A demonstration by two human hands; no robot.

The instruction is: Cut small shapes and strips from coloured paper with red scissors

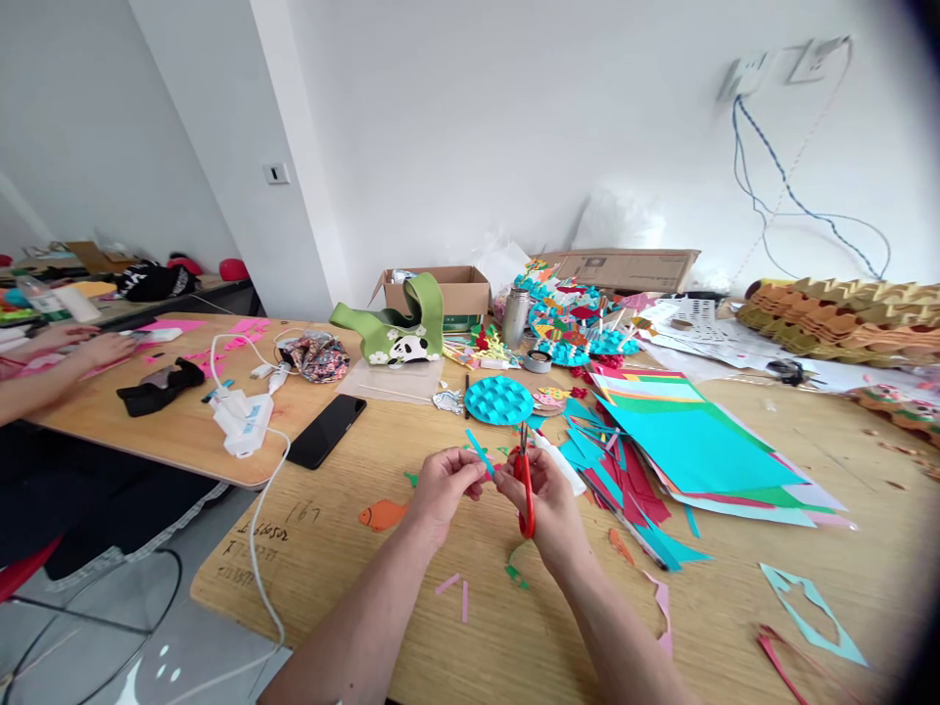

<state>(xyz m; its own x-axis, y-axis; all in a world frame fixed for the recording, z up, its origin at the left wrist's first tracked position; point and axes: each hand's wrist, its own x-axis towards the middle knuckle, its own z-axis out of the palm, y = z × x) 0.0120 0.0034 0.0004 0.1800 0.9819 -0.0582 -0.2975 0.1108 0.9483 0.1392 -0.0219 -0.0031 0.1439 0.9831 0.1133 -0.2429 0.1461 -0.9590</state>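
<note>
My left hand (449, 487) is closed in a pinch on a narrow blue paper strip (479, 448), which points up and to the left. In my right hand (552, 499) is a pair of red-handled scissors (527, 490), its blades upward. The right fingertips also meet the strip's lower end. Just beyond the hands lies a round blue textured disc (499, 400). A white glue bottle (559, 462) rests behind my right hand. On the table left of my hands is an orange paper fish (382, 515); pink strips (464, 600) lie nearer to me.
Coloured paper sheets (705, 441) are stacked at right, beside blue and red scraps (638, 494). A black phone (327, 431) and white power strip (242, 421) lie left. Behind stand a green panda bag (407, 328) and metal bottle (516, 317). Another person's hands (103, 350) work far left.
</note>
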